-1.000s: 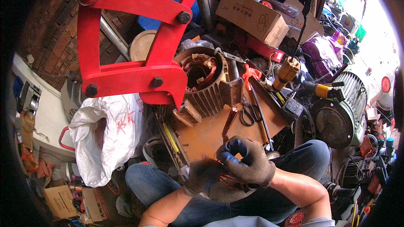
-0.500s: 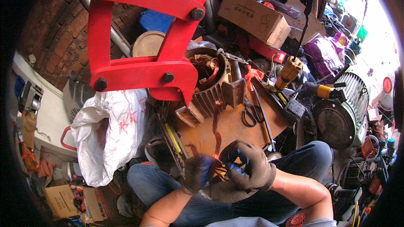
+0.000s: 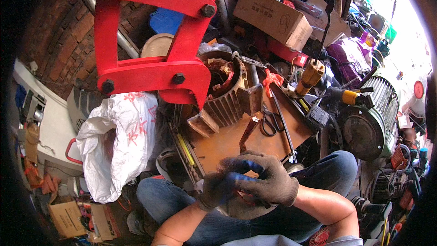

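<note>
My left hand (image 3: 217, 187) and my right hand (image 3: 272, 177), both in dark work gloves with blue on the fingers, are closed together over my lap. Between them they grip a reddish-brown bundle of copper wire (image 3: 247, 135). Its free end sticks up past the gloves over an orange-brown board (image 3: 218, 151); the gripped part is mostly hidden by the fingers. Beyond the board stands a finned motor housing (image 3: 227, 109) with copper windings inside. Black-handled scissors (image 3: 272, 124) lie on the board's right side, beside a long thin metal rod (image 3: 286, 130).
A big red lifting clamp (image 3: 150, 77) hangs at upper left, over the housing's edge. Left of the board sits a white sack (image 3: 120, 146). To the right are a green finned motor (image 3: 364, 125), a yellow hoist control (image 3: 311, 78) on a cable, and a cardboard box (image 3: 273, 18) farther back.
My hands have drawn together, the left blurred earlier. The wire bundle has swung: its free end now rises up and right from the gloves. The whole view has shifted slightly.
</note>
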The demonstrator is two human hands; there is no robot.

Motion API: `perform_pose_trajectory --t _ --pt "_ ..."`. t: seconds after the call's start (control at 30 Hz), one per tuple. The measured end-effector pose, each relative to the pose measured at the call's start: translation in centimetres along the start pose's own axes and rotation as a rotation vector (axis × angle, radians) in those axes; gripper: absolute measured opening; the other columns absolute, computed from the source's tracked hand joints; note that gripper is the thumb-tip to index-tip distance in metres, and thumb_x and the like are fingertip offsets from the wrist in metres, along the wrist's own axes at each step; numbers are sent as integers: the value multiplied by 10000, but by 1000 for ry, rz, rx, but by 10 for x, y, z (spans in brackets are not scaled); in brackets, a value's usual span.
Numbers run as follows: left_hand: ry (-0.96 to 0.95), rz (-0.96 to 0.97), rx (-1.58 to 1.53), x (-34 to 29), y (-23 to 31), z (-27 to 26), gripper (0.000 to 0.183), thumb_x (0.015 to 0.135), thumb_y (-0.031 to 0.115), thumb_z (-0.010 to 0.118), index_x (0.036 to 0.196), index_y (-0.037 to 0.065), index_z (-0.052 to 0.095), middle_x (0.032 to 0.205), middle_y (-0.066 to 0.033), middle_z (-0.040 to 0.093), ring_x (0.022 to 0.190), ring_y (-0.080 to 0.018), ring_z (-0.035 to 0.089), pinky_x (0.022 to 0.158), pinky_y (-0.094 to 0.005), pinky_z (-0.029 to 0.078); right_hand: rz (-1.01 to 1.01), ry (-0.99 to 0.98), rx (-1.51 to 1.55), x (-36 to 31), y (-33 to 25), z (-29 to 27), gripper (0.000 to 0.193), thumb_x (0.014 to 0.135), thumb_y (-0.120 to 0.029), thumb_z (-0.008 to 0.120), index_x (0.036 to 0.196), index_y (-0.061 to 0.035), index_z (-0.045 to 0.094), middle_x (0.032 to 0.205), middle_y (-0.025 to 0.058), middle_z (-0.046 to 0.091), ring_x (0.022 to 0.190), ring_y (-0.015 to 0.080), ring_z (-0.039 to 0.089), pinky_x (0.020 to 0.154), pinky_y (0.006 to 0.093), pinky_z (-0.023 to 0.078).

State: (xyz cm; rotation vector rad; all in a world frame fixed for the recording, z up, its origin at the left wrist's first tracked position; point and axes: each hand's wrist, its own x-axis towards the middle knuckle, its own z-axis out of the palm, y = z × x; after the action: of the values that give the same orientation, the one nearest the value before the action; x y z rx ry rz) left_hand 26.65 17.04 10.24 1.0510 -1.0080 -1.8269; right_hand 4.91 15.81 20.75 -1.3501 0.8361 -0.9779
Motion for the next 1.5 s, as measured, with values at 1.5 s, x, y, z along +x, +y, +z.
perform_pose_trajectory --t 1.5 --pt "-263 109 172 0 27 17 256 955 76 643 1197 -9 645 1160 -80 672 1036 -167 656 910 -332 552 60 16 -7 -1 -2 -7 301 882 -186 726 1135 -23 707 1007 136 726 938 189 705 836 330 546"
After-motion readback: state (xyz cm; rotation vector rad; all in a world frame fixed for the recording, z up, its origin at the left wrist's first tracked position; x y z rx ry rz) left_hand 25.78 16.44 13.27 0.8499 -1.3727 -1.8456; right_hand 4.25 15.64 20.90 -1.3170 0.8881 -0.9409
